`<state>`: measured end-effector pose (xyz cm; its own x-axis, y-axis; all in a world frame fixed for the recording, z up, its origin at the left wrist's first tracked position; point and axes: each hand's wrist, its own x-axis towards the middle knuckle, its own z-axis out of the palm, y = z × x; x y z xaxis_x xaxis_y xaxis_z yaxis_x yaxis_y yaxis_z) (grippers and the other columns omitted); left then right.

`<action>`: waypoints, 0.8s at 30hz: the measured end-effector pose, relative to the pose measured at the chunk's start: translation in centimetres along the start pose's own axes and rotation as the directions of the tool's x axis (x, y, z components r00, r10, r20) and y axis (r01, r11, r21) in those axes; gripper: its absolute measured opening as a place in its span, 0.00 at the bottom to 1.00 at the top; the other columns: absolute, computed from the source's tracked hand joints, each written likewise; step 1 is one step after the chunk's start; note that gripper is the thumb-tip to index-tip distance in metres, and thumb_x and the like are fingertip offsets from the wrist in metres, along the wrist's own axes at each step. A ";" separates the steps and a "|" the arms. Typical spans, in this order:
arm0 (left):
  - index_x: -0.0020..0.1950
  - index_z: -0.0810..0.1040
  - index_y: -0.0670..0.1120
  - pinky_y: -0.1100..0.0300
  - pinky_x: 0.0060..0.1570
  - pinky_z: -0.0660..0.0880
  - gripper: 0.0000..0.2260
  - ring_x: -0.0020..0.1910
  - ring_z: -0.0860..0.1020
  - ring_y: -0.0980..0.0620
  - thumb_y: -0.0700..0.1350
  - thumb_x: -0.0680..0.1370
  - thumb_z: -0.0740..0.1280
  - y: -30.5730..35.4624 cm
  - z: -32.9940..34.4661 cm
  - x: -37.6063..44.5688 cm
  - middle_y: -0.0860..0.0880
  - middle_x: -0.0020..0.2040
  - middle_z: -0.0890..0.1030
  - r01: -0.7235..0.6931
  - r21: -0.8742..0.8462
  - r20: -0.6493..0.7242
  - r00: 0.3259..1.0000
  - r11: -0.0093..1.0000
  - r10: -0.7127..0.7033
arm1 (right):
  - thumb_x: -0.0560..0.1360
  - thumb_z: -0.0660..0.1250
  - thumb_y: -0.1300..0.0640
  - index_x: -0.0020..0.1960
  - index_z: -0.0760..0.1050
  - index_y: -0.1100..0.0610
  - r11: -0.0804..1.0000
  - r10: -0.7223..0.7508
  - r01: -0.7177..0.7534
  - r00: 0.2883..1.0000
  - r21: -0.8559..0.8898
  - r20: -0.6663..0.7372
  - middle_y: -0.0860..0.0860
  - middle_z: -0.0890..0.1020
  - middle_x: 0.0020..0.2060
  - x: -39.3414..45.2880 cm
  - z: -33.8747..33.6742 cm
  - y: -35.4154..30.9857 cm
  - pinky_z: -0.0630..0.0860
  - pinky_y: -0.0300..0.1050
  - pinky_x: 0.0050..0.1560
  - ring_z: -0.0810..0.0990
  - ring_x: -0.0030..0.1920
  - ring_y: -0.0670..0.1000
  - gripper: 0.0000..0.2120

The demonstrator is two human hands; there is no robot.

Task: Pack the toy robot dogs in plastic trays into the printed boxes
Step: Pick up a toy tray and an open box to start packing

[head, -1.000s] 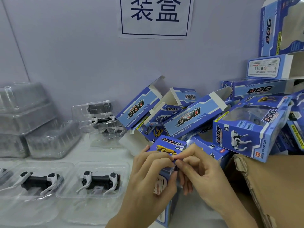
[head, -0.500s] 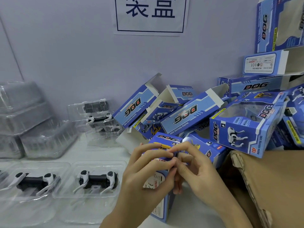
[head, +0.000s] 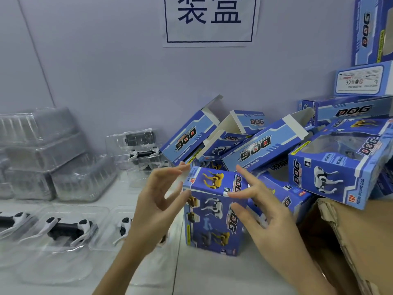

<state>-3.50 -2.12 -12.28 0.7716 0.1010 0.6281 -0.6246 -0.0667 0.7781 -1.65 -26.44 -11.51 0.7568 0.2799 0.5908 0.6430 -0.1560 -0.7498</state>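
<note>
A blue printed dog box stands upright on the white table, its top flap shut. My left hand is at its left side with fingers spread, the fingertips at the top left corner. My right hand is at its right side, fingers spread, the thumb touching the top right edge. Neither hand grips the box. To the left, toy robot dogs lie in clear plastic trays: one in full view, another partly hidden behind my left wrist.
A pile of blue printed boxes, several with open flaps, leans against the wall behind. More boxes are stacked at right above a brown cardboard carton. Empty clear trays are stacked at far left. More trayed dogs sit by the wall.
Both hands were pinched together on the box's top flap; now they have come apart with fingers spread on either side, and the box stands with its top shut.
</note>
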 end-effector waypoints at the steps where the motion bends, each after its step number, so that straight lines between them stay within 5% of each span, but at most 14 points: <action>1: 0.62 0.77 0.45 0.49 0.61 0.82 0.12 0.73 0.77 0.47 0.37 0.80 0.73 -0.2 0.4 -0.1 0.46 0.67 0.82 0.018 0.012 -0.088 0.996 1.000 -0.017 | 0.76 0.69 0.46 0.54 0.81 0.48 1.000 0.012 -0.012 1.000 0.002 -0.008 0.33 0.70 0.75 0.0 0.2 0.2 0.74 0.48 0.71 0.66 0.77 0.39 0.09; 3: 0.58 0.81 0.48 0.58 0.52 0.83 0.10 0.63 0.83 0.49 0.40 0.78 0.75 -0.4 1.1 -0.2 0.49 0.60 0.86 0.068 0.048 -0.217 0.975 0.997 -0.056 | 0.76 0.70 0.47 0.55 0.79 0.48 0.999 0.012 -0.014 0.998 -0.031 -0.059 0.37 0.76 0.70 0.1 0.5 0.5 0.76 0.61 0.68 0.71 0.75 0.44 0.09; 6: 0.54 0.85 0.50 0.60 0.47 0.83 0.06 0.55 0.87 0.49 0.41 0.79 0.75 -0.6 1.8 -0.6 0.49 0.53 0.88 0.084 0.052 -0.282 0.957 0.995 -0.066 | 0.79 0.68 0.43 0.60 0.78 0.44 0.998 -0.031 0.022 0.988 -0.061 -0.149 0.38 0.78 0.60 0.9 0.8 0.2 0.80 0.62 0.57 0.77 0.66 0.51 0.12; 9: 0.52 0.87 0.50 0.55 0.46 0.85 0.06 0.53 0.88 0.47 0.40 0.78 0.74 -0.9 2.3 -1.0 0.48 0.51 0.89 0.061 0.032 -0.341 0.939 0.998 -0.047 | 0.78 0.69 0.39 0.55 0.82 0.39 0.968 -0.131 0.096 0.982 -0.232 -0.139 0.39 0.76 0.60 2.3 1.3 0.0 0.76 0.56 0.61 0.74 0.66 0.49 0.09; 13: 0.54 0.87 0.53 0.54 0.46 0.84 0.10 0.49 0.88 0.49 0.40 0.77 0.75 -0.9 2.9 -1.4 0.51 0.49 0.89 -0.048 0.199 -0.334 0.936 0.979 0.114 | 0.74 0.70 0.37 0.61 0.79 0.30 0.955 -0.017 0.013 1.000 -0.297 -0.009 0.37 0.72 0.68 3.6 1.9 -0.3 0.66 0.42 0.71 0.64 0.74 0.40 0.15; 18: 0.53 0.83 0.56 0.60 0.41 0.83 0.11 0.49 0.88 0.54 0.39 0.79 0.74 -0.9 3.4 -1.4 0.54 0.49 0.88 -0.109 0.359 -0.300 0.927 0.927 0.225 | 0.72 0.67 0.35 0.60 0.81 0.30 0.944 0.035 -0.009 0.997 -0.330 0.074 0.37 0.75 0.64 4.9 0.9 -0.7 0.66 0.33 0.66 0.65 0.68 0.39 0.16; 22: 0.54 0.82 0.55 0.58 0.44 0.83 0.07 0.51 0.88 0.54 0.44 0.79 0.75 -1.0 3.3 -1.4 0.53 0.50 0.88 -0.066 0.292 -0.295 0.943 0.954 0.155 | 0.77 0.71 0.43 0.62 0.81 0.32 0.929 0.108 -0.045 0.982 -0.368 0.153 0.36 0.75 0.68 5.5 0.2 -1.8 0.68 0.42 0.70 0.65 0.71 0.40 0.14; 24: 0.57 0.82 0.53 0.57 0.45 0.84 0.08 0.51 0.88 0.53 0.46 0.79 0.75 -0.7 3.1 -1.4 0.53 0.52 0.88 -0.049 0.251 -0.275 0.954 0.967 0.120 | 0.80 0.70 0.44 0.61 0.82 0.35 0.862 0.112 0.012 0.971 -0.507 0.213 0.36 0.78 0.66 6.4 0.2 -2.8 0.60 0.52 0.76 0.68 0.72 0.40 0.11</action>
<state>-3.73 -5.33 -13.71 0.6282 0.3613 0.6891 -0.6114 -0.3186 0.7243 1.41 -24.03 -5.69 0.7811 0.4563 0.4262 0.6232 -0.6113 -0.4878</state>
